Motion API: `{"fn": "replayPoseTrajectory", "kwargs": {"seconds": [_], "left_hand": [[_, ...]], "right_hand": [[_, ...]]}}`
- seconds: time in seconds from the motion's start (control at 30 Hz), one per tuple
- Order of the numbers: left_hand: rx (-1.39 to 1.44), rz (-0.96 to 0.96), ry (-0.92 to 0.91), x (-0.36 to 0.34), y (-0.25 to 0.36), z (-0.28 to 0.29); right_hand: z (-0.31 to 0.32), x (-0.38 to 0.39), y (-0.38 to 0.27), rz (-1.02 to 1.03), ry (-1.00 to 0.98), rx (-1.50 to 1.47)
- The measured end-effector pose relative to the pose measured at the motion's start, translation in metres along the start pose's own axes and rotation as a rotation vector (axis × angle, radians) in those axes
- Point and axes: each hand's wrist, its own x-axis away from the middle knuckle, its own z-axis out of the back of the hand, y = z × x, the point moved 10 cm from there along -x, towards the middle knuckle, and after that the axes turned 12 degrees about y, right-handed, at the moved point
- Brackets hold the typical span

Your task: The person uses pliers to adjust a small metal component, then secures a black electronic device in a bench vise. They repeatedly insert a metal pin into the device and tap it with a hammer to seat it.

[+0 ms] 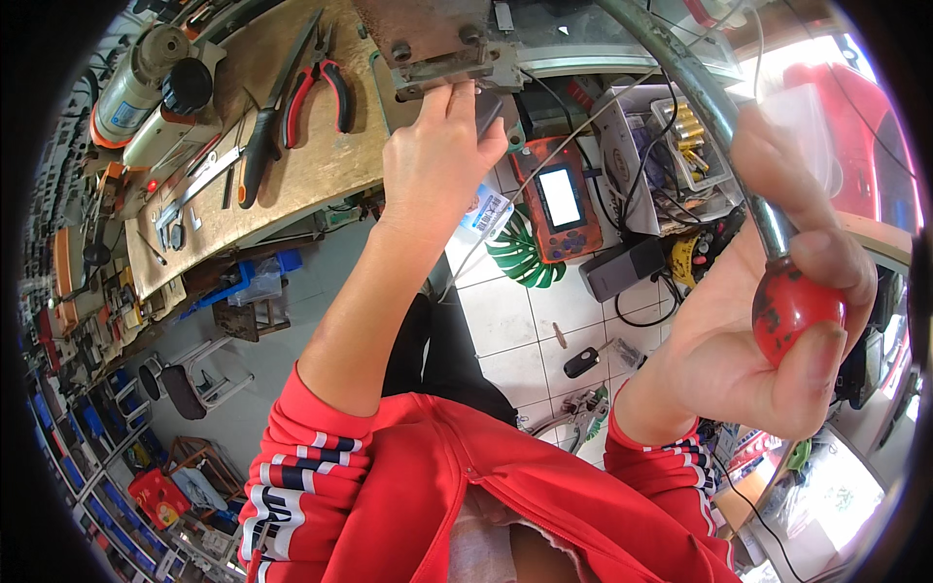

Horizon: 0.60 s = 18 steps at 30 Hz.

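Observation:
My left hand [437, 155] reaches up to the metal press [413, 34], its fingertips at the lower edge of the jaw. Between thumb and fingers it pinches a small dark grey piece [489, 112], mostly hidden by the hand. My right hand [729, 340] is closed round a red ball knob [799, 309] with worn dark patches. That knob caps a long metal lever [705, 97], which runs up and left toward the top of the view.
On the wooden bench [330, 160] lie red-handled pliers [318, 92], a file [260, 151] and calipers [199, 182]. To the right are an orange handheld device [556, 199] with a lit screen, a box of batteries [685, 131] and a black car key [581, 362].

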Motion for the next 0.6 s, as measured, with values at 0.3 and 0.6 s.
{"fn": "replayPoseTrajectory", "kwargs": {"seconds": [0.3, 0.6], "left_hand": [[0.010, 0.014, -0.006, 0.0013, 0.0001, -0.0020], [-0.025, -0.070, 0.033, 0.0007, 0.0041, -0.0015]], "right_hand": [[0.0030, 0.0038, 0.0013, -0.048, 0.136, -0.139], [0.0071, 0.0080, 0.0025, -0.069, 0.215, -0.146]]}}
